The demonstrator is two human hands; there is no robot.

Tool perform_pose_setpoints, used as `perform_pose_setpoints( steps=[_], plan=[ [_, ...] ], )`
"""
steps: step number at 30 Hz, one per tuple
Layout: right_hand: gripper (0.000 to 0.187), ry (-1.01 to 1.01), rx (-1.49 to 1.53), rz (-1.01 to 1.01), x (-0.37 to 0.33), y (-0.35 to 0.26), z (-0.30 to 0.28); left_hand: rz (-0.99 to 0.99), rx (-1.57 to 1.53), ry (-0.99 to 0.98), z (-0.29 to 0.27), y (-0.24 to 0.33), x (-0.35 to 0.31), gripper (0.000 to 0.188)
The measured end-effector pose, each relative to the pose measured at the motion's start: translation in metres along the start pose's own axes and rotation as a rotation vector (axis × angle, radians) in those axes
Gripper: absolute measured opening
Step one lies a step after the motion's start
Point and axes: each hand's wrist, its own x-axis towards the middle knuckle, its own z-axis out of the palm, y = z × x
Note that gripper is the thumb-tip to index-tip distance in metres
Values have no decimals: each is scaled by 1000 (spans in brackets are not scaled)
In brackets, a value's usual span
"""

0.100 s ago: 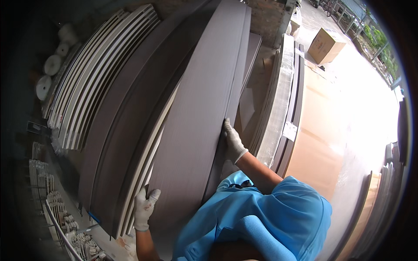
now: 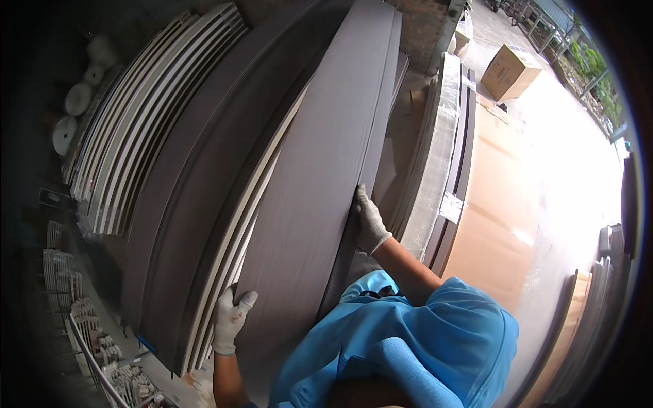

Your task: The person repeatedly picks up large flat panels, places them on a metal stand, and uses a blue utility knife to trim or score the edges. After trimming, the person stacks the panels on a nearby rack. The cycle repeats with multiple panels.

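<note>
The panel (image 2: 306, 170) lies lengthwise before the body, just right of the stack (image 2: 177, 272). Left hand (image 2: 231, 321) clamps its left edge, thumb on face; right hand (image 2: 372, 223) bears on the right edge, closure not discernible. Support both edges evenly to limit twisting

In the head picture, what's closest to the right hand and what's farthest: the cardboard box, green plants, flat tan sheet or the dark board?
Nearest to the right hand first:
1. Dark board: touching the hand, on its left.
2. Flat tan sheet: off to the right.
3. Cardboard box: upper right, past the sheet.
4. Green plants: far upper right, outdoors.
</note>
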Motion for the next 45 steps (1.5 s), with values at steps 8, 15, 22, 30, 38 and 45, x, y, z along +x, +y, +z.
perform_pose_setpoints(
  steps=[8, 15, 22, 30, 38, 45],
  plan=[
    [77, 273, -32, 26, 70, -7, -40, -201, -56, -193, 63, -56, 114, 85],
    [91, 245, 21, 128, 142, 40, -91, -309, 265, -194, 114, -138, 167, 103],
    [95, 370, 16, 179, 222, 97, -133, -454, 109, -235, 146, -184, 212, 96],
    [92, 412, -123, 215, 293, 109, -134, -570, -182, -261, 188, -283, 271, 89],
    [88, 423, -345, 287, 366, 121, -152, -602, -28, -271, 224, -327, 323, 83],
    [102, 401, -416, 298, 414, 147, -173, -586, -26, -240, 238, -320, 345, 84]
  ],
)
